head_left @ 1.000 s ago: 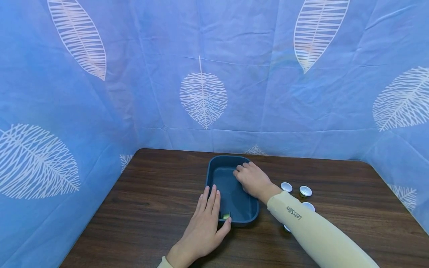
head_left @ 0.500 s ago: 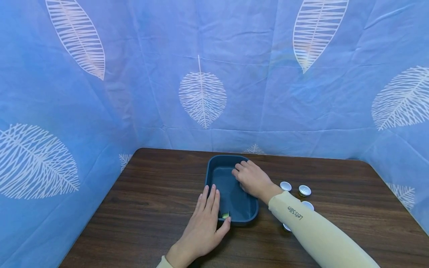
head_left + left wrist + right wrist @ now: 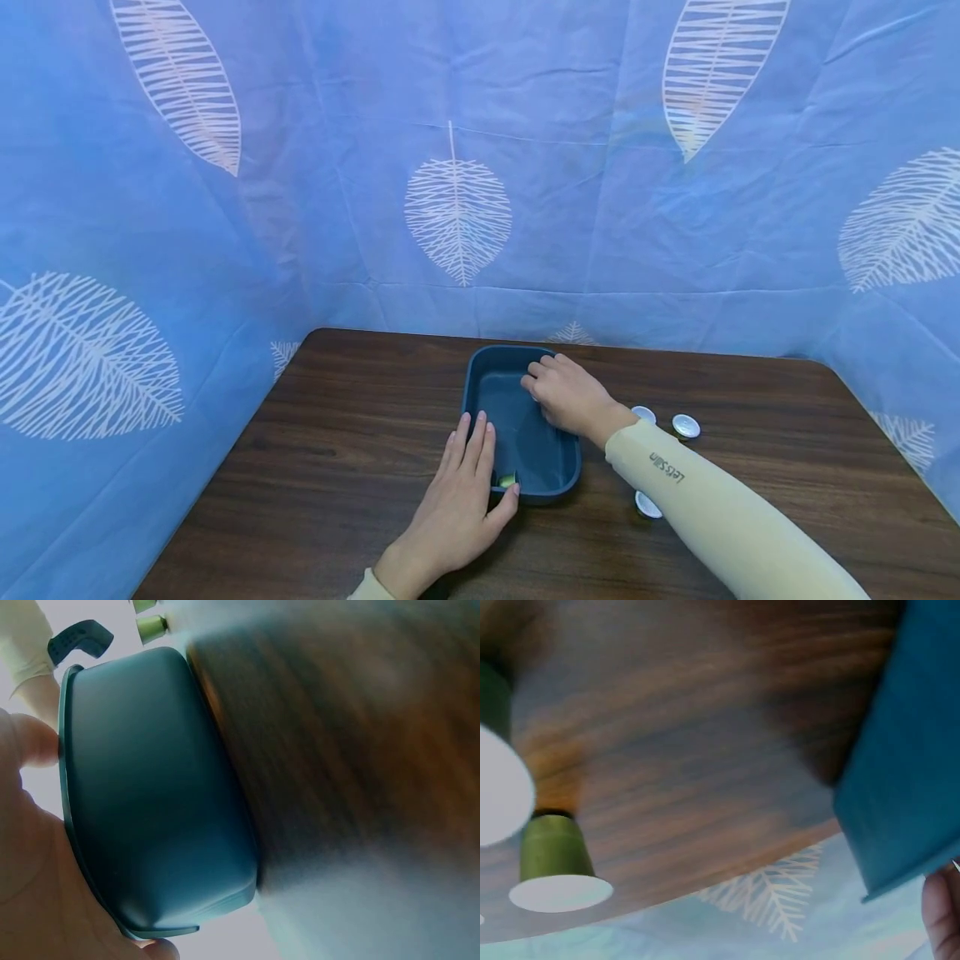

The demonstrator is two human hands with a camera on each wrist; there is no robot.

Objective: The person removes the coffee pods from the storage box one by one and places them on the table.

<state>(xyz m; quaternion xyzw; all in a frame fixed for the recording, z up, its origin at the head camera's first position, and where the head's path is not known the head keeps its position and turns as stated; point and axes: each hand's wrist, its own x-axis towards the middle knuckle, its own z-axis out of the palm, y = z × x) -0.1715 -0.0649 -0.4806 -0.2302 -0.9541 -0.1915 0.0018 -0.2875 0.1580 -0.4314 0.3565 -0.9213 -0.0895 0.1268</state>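
Observation:
A deep dark-teal rectangular tub point(image 3: 517, 450) stands mid-table in the head view. My left hand point(image 3: 453, 508) rests over its near left corner, fingers straight along the left side and thumb at the near rim. Beside that thumb, inside the tub, part of a green coffee capsule point(image 3: 507, 481) shows. From the right, my right hand point(image 3: 562, 393) reaches over the tub's far right side with bent fingers; I cannot tell what its fingertips hold. In the right wrist view, a fingertip point(image 3: 939, 907) is right at the tub's rim.
Right of the tub are several green coffee capsules with pale lids, including a far one point(image 3: 686, 427), one by my wrist point(image 3: 643, 414) and a nearer one point(image 3: 648, 505). My right sleeve point(image 3: 720, 500) crosses above this area. A blue leaf-print cloth point(image 3: 540, 208) hangs behind the table.
Both hands stay almost where they were. My right forearm has shifted slightly, and its sleeve now covers a capsule that was partly visible before.

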